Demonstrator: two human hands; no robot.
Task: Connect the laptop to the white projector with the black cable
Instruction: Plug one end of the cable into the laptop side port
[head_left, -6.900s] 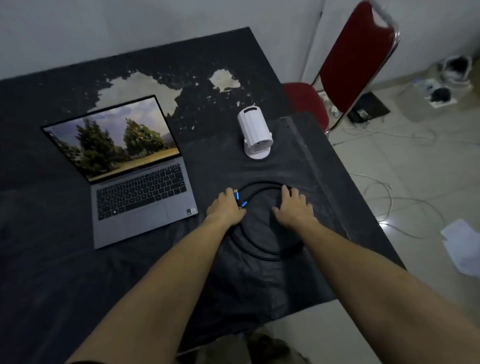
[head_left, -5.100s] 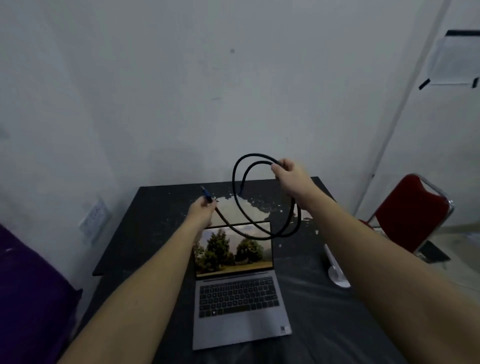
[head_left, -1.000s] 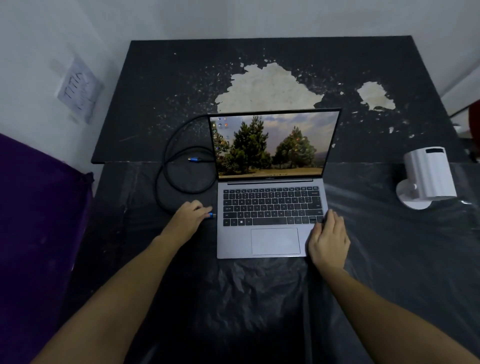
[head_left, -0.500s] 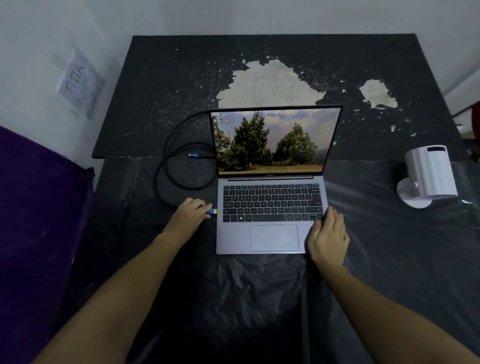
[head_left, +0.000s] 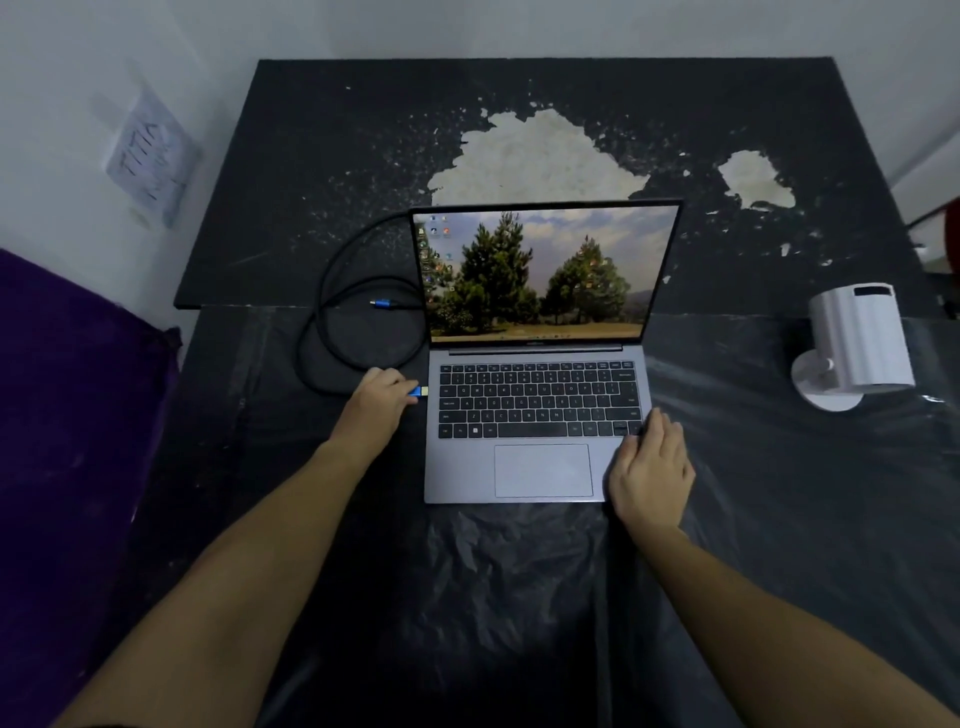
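An open grey laptop (head_left: 540, 470) stands mid-table, its screen showing trees. My left hand (head_left: 375, 402) grips the blue plug (head_left: 418, 392) of the black cable, its metal tip touching the laptop's left edge. The black cable (head_left: 332, 291) lies coiled left of the screen, and its other blue plug (head_left: 383, 304) rests loose inside the coil. My right hand (head_left: 652, 467) lies flat on the laptop's front right corner. The white projector (head_left: 857, 338) stands on its round foot at the right, apart from the cable.
The black table (head_left: 363, 130) has worn white patches behind the laptop and crinkled black plastic sheeting (head_left: 509, 582) over its near half. A purple surface (head_left: 67, 415) sits at the left. A paper (head_left: 150, 156) hangs on the left wall.
In the last second my left hand has held the plug at the laptop's left edge with hardly any shift. My right hand stays on the corner. Earlier, both hands carried the cable over from beside the projector.
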